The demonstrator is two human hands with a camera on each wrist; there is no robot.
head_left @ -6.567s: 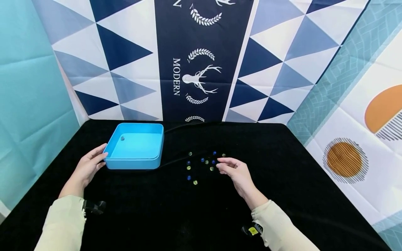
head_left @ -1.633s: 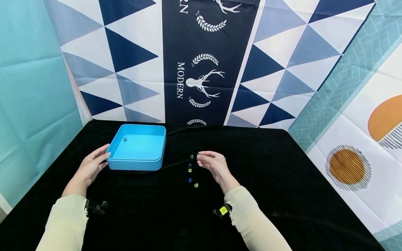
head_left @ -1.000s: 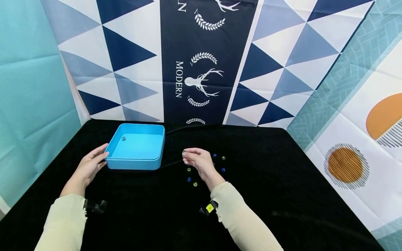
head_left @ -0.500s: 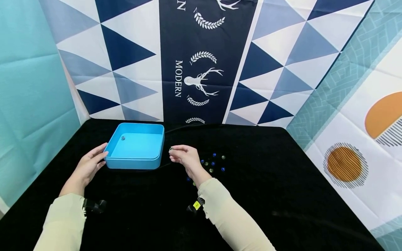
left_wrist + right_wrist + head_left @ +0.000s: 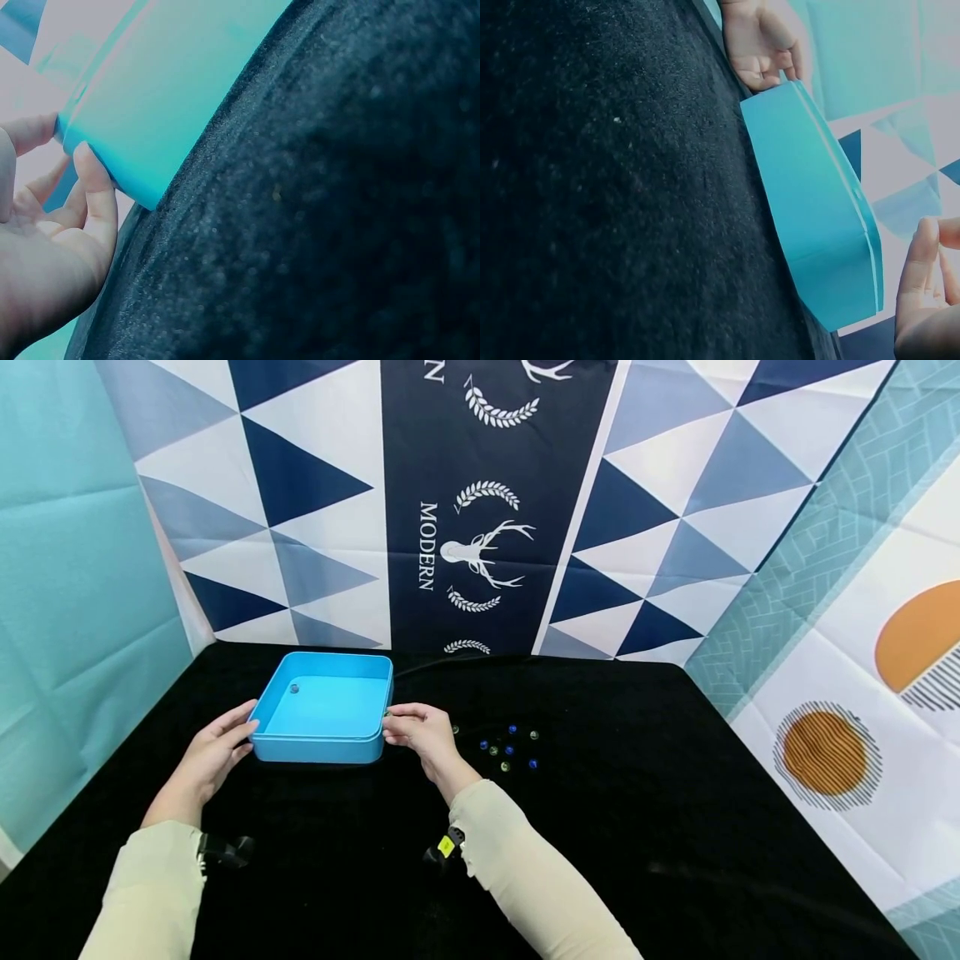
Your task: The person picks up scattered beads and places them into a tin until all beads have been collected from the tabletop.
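Note:
A square, open-topped blue box [image 5: 318,750] stands at the left of the table, with one small marble [image 5: 294,688] on its floor. My left hand [image 5: 213,760] grips the box's near-left corner; in the left wrist view, thumb and fingers of the left hand [image 5: 67,232] hold the box wall [image 5: 165,97]. At the box's right side, my right hand [image 5: 423,735] pinches a small greenish marble [image 5: 387,713] at the rim, mostly hidden by the fingertips. In the right wrist view, the right hand [image 5: 930,292] has thumb and finger together beside the box [image 5: 810,195].
Several blue and greenish marbles lie loose on the black cloth right of my right hand, among them a blue marble [image 5: 533,764] and a greenish marble [image 5: 506,767]. The right forearm covers part of the cloth [image 5: 675,793]. Patterned fabric [image 5: 315,460] hangs behind the table.
My right hand first reaches to the marbles, then carries a pinched one leftward from among them to the box's right rim. The left hand stays on the box, which has not visibly moved.

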